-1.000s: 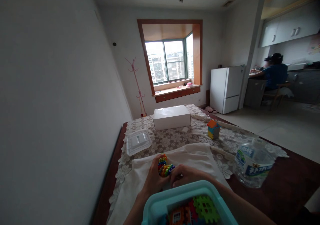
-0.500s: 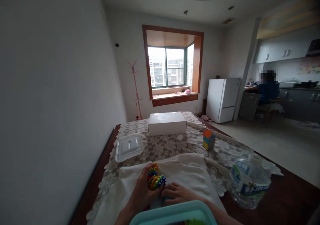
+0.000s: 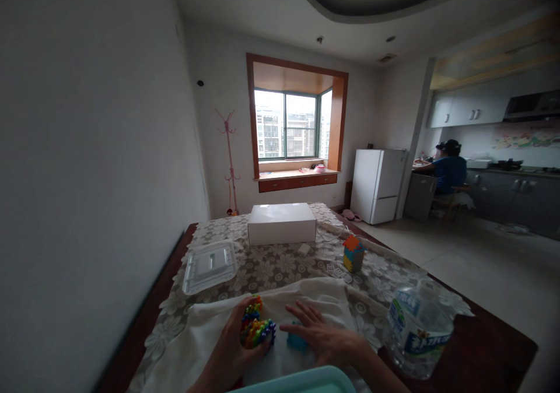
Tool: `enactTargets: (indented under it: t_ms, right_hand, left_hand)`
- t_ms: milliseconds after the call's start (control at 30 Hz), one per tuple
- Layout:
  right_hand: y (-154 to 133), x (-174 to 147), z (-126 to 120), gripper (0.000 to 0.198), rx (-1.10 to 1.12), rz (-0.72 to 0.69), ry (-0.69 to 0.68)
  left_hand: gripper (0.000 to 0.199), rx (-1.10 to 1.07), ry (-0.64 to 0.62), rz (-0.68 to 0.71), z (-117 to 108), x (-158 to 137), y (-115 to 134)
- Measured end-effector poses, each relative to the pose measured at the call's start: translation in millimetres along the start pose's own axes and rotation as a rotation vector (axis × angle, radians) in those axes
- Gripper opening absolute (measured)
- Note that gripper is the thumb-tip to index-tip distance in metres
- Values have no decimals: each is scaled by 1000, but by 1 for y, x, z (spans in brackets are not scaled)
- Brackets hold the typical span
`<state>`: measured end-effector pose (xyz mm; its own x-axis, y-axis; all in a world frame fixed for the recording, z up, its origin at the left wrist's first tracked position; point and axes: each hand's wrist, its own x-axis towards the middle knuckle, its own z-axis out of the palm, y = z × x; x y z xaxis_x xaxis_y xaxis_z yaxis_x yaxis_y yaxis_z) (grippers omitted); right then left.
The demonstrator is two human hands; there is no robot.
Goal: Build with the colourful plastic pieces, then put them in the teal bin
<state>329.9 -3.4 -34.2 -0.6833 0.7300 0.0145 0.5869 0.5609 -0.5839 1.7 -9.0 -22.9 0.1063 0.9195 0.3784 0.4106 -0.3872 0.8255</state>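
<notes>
The left hand (image 3: 231,346) has its grip closed around a bumpy, rainbow-colored clump of plastic blocks (image 3: 255,329), held just above a soft white cloth (image 3: 306,299) on the worktop (image 3: 481,346). The right hand (image 3: 321,337) lies flat and open on the cloth, its fingers resting on a small blue block (image 3: 296,340) just beside the clump. Farther out sit a clear plastic lid (image 3: 210,266), a flat white box (image 3: 281,223), a little block house (image 3: 353,252), a big clear water bottle (image 3: 417,329) and a smooth teal tub (image 3: 301,381).
</notes>
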Motion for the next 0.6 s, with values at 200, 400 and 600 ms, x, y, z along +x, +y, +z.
enactTargets:
  t_ms: [200,400,600]
  right_hand:
    - [22,-3,7,85,-58,33,-198]
    - [-3,-1,-11,101,-37,94,-182]
    - [-6,-13,-37,112,27,106,-275]
  left_hand:
    - [77,-26,-27,-18,-1,-2,6]
    - [89,21,-14,-5,3,-3,-8]
    - [86,26,16,2,9,-6,-11]
